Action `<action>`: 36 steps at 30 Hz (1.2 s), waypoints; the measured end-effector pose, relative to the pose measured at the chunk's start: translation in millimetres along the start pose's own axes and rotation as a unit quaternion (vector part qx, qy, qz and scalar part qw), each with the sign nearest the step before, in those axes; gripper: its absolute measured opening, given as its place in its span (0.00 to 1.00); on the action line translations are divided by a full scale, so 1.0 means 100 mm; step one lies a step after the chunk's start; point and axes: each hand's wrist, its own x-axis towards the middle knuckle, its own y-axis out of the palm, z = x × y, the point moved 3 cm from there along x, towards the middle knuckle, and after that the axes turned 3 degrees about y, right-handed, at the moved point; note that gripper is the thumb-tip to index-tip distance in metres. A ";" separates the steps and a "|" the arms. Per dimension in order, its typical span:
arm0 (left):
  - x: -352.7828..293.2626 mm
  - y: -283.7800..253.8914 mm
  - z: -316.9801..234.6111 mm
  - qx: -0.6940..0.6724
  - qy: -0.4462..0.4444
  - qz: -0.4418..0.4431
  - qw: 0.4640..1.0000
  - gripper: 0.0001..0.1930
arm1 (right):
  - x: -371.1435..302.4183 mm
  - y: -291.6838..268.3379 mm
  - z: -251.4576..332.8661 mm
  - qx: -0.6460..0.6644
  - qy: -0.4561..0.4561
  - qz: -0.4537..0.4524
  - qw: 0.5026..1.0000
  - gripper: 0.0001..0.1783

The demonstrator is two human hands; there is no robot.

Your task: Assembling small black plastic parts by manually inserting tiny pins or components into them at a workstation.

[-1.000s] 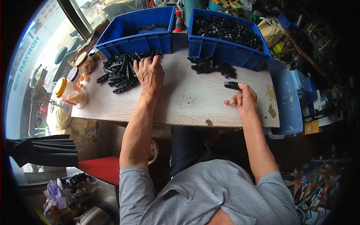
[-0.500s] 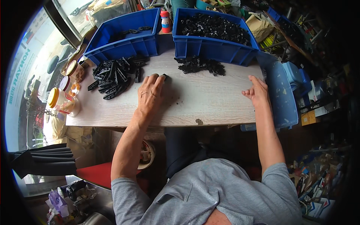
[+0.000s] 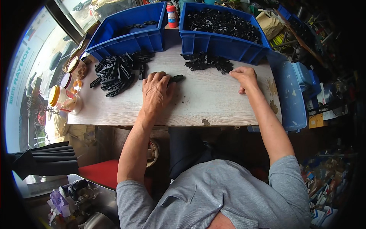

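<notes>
On the light wood-grain table (image 3: 213, 103), my left hand (image 3: 155, 91) is closed around a long black plastic piece (image 3: 177, 78), whose end sticks out to the right past the thumb. Left of that hand lies a heap of similar long black pieces (image 3: 118, 72). My right hand (image 3: 246, 78) has its fingertips drawn together at the right end of a small pile of tiny black parts (image 3: 206, 62); whether a part is between them is too small to tell.
At the back stand a blue bin (image 3: 133, 40) with a few long pieces and another blue bin (image 3: 225, 47) full of tiny black parts. A red-capped bottle (image 3: 172, 17) is between them. Lidded jars (image 3: 63, 100) line the left edge; a pale blue tub (image 3: 291, 101) adjoins the right edge.
My right hand has moved left from the table's right side to the pile of tiny parts, its fingers drawing together. More of the black piece shows beside my left hand.
</notes>
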 end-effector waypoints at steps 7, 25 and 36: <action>-0.08 -0.14 -0.13 -0.079 -0.028 -0.180 0.980 0.12 | 0.01 -0.07 -0.10 0.024 -0.041 0.001 0.999 0.14; 0.03 0.30 -1.22 -0.460 -0.180 -0.080 0.866 0.14 | -0.61 0.09 -0.17 0.251 0.053 0.200 0.946 0.16; 0.11 0.42 -1.19 -0.461 -0.161 -0.088 0.869 0.08 | -0.72 0.29 -0.22 0.246 -0.002 0.194 0.950 0.15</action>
